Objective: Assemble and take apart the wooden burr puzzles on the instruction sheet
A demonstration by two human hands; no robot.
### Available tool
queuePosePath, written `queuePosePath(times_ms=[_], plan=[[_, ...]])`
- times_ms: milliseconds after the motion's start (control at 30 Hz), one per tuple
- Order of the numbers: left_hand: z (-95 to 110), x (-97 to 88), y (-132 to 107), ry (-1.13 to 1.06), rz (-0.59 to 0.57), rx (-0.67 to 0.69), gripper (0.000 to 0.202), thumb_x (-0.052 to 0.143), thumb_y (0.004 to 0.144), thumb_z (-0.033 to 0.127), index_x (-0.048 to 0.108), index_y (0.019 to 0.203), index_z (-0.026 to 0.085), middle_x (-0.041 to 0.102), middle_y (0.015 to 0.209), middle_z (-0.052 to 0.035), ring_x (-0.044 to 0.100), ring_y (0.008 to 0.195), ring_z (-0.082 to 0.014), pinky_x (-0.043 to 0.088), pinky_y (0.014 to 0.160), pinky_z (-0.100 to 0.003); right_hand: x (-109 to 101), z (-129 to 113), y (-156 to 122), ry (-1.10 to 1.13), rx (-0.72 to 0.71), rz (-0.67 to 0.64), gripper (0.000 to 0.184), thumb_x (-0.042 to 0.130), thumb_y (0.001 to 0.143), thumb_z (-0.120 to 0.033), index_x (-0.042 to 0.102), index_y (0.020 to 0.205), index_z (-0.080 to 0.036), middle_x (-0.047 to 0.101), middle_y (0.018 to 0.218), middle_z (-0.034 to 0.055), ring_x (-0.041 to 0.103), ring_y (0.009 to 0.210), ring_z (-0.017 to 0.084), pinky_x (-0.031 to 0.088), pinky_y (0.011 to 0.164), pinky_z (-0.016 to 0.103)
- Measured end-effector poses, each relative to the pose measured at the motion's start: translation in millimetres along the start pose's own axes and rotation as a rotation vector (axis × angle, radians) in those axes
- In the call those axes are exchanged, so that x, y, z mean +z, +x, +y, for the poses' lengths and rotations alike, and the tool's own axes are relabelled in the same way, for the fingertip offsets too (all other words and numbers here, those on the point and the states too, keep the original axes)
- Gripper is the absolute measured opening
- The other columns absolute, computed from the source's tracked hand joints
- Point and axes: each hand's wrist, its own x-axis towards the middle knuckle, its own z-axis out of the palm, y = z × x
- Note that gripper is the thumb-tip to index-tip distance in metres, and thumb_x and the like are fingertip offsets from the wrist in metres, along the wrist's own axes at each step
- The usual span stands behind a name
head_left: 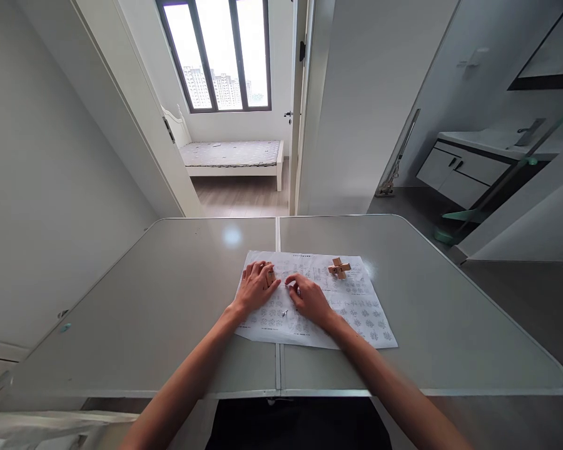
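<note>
A printed sheet of white paper [319, 331] lies on the table, covered in rows of small diagrams. My left hand [256, 289] rests on its left part, thumb and fingers curved around light wooden puzzle pieces [269, 276], which the hand partly hides. Just right of it, my right hand [308, 299] hovers low over or touches the sheet; its fingers are bent, with a gap between thumb and index finger and nothing visible there. A cross-shaped wooden burr puzzle [339, 269] sits on the upper right of the sheet. Between my wrists lies a tiny dark-and-white item [284, 313], too small to name.
The pale folding table [431, 312] has a metal edge and a seam [278, 369] running down its middle. Beyond it, a doorway shows a bed [234, 153] under a window [218, 56]. To the right are a mop [398, 156] and a sink cabinet [469, 165].
</note>
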Motion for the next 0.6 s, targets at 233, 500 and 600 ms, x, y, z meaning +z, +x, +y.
queuePosePath(times_ms=[233, 500, 600], plan=[[-23, 3.3, 7, 0.039, 0.077, -0.149, 0.047, 0.061, 0.095, 0.054, 0.060, 0.133, 0.027, 0.055, 0.138, -0.0129, 0.044, 0.133, -0.0348, 0.039, 0.113, -0.053, 0, 0, 1, 0.008, -0.020, -0.016, 0.015, 0.050, 0.096, -0.017, 0.062, 0.105, -0.021, 0.072, 0.104, 0.0036, 0.066, 0.081, 0.015, 0.048, 0.080, 0.025], [-31, 1.9, 6, 0.033, 0.074, -0.163, 0.050, 0.059, 0.094, 0.058, 0.059, 0.134, 0.027, 0.055, 0.139, -0.0137, 0.043, 0.134, -0.0354, 0.040, 0.112, -0.054, 0, 2, 3, 0.113, -0.013, -0.025, 0.014, 0.052, 0.093, -0.018, 0.064, 0.100, -0.020, 0.071, 0.096, 0.0029, 0.065, 0.076, 0.014, 0.049, 0.075, 0.025], [-32, -0.1, 5, 0.037, 0.072, -0.153, 0.051, 0.060, 0.094, 0.057, 0.058, 0.135, 0.027, 0.055, 0.139, -0.0137, 0.043, 0.134, -0.0351, 0.039, 0.113, -0.054, -2, 3, 4, 0.148, -0.038, -0.053, 0.012, 0.055, 0.090, -0.019, 0.065, 0.096, -0.020, 0.070, 0.093, 0.0027, 0.062, 0.073, 0.014, 0.049, 0.072, 0.025]])
